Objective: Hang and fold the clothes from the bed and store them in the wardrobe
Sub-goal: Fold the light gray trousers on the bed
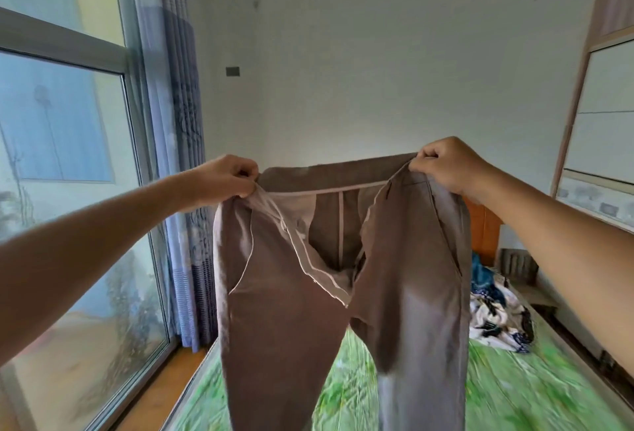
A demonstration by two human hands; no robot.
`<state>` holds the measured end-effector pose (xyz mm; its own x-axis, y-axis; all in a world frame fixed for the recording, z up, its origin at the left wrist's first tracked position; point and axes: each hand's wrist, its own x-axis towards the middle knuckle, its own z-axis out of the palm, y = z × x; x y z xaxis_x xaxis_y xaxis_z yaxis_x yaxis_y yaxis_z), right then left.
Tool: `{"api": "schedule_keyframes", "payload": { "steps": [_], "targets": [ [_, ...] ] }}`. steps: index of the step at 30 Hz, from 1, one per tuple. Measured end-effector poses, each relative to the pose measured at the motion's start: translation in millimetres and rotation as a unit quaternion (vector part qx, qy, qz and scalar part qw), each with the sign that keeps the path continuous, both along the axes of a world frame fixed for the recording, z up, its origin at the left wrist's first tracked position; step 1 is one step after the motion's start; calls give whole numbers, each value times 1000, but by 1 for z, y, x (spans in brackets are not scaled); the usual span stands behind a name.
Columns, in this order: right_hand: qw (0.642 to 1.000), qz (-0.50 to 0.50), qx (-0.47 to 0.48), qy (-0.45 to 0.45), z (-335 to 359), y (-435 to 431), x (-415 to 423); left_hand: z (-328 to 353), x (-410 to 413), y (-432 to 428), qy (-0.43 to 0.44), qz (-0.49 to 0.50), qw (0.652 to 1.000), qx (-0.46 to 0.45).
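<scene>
A pair of brown trousers [281, 321] hangs upright in front of me, held up in the air above the bed [507, 382] with the green patterned sheet. The fly is open and the pale lining shows. My left hand [224, 177] pinches the waistband at its left corner. My right hand [442, 165] pinches the waistband at its right corner. Both legs dangle down past the bottom of the view. A crumpled white, blue and black garment [497, 310] lies on the bed to the right of the trousers.
A large window [65, 190] and a blue-grey curtain [178, 156] fill the left side. A wardrobe [603, 115] with pale panels stands at the right. An orange wooden headboard [483, 228] is at the far end of the bed.
</scene>
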<state>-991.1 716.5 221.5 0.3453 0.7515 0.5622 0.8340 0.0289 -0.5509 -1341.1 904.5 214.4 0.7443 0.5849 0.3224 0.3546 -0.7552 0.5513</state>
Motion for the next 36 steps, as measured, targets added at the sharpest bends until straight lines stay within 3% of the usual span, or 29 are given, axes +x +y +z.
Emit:
{"api": "schedule_keyframes", "payload": {
  "steps": [3,8,14,17,22,28,36],
  "targets": [
    [998,24,-39,33,0,-10,3,-3,0,-9,50,-59,997,9],
    [991,51,-119,42,4,-24,7,-10,2,-10,44,-66,993,86],
    [996,-22,-49,-71,-6,-24,14,-8,-2,2,-23,44,995,87],
    [993,-23,-43,-110,-13,-19,10,-6,-1,6,-19,46,993,111],
    [980,-9,-119,-158,-23,-16,4,-9,-3,1,160,-40,959,229],
    [917,-20,-265,-296,-37,-9,-23,-28,13,-11,339,-58,913,221],
    [875,-63,-254,-407,-68,9,-47,-55,44,-10,216,86,920,317]
  ]
}}
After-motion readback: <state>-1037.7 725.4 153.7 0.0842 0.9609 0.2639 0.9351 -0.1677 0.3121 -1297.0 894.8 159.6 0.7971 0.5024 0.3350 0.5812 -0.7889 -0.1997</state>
